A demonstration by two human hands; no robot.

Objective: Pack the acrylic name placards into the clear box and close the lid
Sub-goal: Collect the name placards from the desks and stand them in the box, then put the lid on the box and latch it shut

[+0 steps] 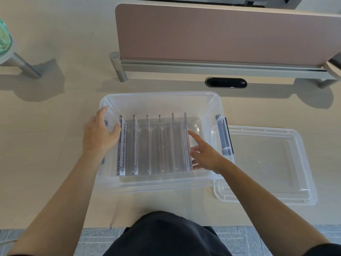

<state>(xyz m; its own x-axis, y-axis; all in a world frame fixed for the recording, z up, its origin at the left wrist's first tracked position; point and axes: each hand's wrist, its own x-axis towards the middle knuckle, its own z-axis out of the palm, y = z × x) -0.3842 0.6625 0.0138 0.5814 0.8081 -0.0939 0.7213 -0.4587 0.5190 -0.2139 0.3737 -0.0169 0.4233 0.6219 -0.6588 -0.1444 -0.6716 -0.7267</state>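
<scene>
Looking down, I see a dark lap (166, 235) closest to me, with grey floor (243, 237) on each side of it. Both bare arms reach out over the pale surface (55, 145) to the clear box (158, 102).

My left hand (99, 133) rests loose on the box's left wall, with the thumb by the leftmost placard. My right hand (204, 154) is inside the box at the right end. It grips nothing, and its straight pointing finger touches the rightmost placard.

Six placards (147, 143) stand up on their edges in the box, side by side in a row. Each one's long side runs from near me to far away, and the flat faces look left and right.

Off the box, the lid (267, 163) lies flat on the surface, just beside its right side, near a grey latch (223, 133).

Farther back there is a dark oval slot (226, 82) in the surface. Behind it stands a pinkish screen (221, 34) on a silver rail. Something green (4, 39) sits at the far left edge.
</scene>
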